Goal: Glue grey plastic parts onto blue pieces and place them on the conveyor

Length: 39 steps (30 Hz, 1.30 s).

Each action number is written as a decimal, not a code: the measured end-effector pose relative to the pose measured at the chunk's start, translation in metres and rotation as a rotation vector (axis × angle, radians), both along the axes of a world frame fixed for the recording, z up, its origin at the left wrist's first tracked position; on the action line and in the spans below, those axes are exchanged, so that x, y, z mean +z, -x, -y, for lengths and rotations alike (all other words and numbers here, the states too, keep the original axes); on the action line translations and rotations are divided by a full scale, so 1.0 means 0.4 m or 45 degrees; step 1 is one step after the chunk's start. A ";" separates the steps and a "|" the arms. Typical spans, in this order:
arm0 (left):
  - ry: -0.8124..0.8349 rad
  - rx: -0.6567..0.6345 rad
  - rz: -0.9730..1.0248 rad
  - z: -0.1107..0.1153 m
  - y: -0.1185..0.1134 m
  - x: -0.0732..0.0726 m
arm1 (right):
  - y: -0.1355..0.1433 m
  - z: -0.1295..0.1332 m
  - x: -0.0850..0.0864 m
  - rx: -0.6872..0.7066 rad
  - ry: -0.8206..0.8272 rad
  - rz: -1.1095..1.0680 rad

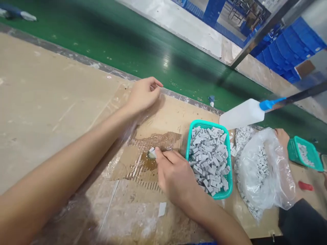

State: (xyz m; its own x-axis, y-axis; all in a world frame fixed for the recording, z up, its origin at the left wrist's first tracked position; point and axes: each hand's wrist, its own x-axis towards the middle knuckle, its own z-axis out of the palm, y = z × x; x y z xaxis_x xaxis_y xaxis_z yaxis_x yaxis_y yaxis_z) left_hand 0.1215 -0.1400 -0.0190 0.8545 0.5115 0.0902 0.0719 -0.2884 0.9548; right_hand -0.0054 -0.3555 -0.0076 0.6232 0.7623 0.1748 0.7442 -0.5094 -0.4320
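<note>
Left hand (145, 92) at the table's far edge: relaxed, fingers loosely bent, nothing seen in it. Just right and nearer, the part (152, 150), pale grey, sits at the right hand's fingertips over the wet cardboard (146, 180), against a small round thing (too small to name). Part looks light and stiff, probably hard plastic; likely slippery from the wet, and thin ends might chip if squeezed hard. Best hold: thumb and finger across its flat sides, off the ends. Right hand (176, 173) has it in a thumb-and-finger pinch, which suits something this small. Right of that, the basket (230, 185) holds a heap of similar grey pieces (209, 156), loose and easy to pick singly. Bottle (241, 114) leans at the basket's far right; farther right, a clear bag (265, 180) of pieces, soft and floppy, beside another person's hand (282, 136).
</note>
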 end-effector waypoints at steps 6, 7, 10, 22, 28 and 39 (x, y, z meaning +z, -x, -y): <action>0.123 -0.224 -0.066 0.222 -0.161 0.038 | -0.008 -0.001 0.006 0.027 0.037 -0.003; 0.136 -0.268 -0.072 0.256 -0.200 0.036 | -0.008 0.000 0.009 0.036 0.039 -0.002; 0.107 -0.283 -0.067 0.343 -0.300 0.021 | -0.009 0.005 0.018 0.033 0.039 -0.016; 0.340 -0.178 -0.121 0.207 -0.248 0.041 | -0.020 0.009 0.034 0.080 0.069 -0.096; 0.933 -0.231 -0.005 0.033 0.042 0.039 | -0.010 0.004 0.020 -0.041 0.005 -0.063; 1.320 -0.299 0.280 -0.091 0.232 -0.062 | -0.013 0.009 0.006 -0.012 -0.341 0.132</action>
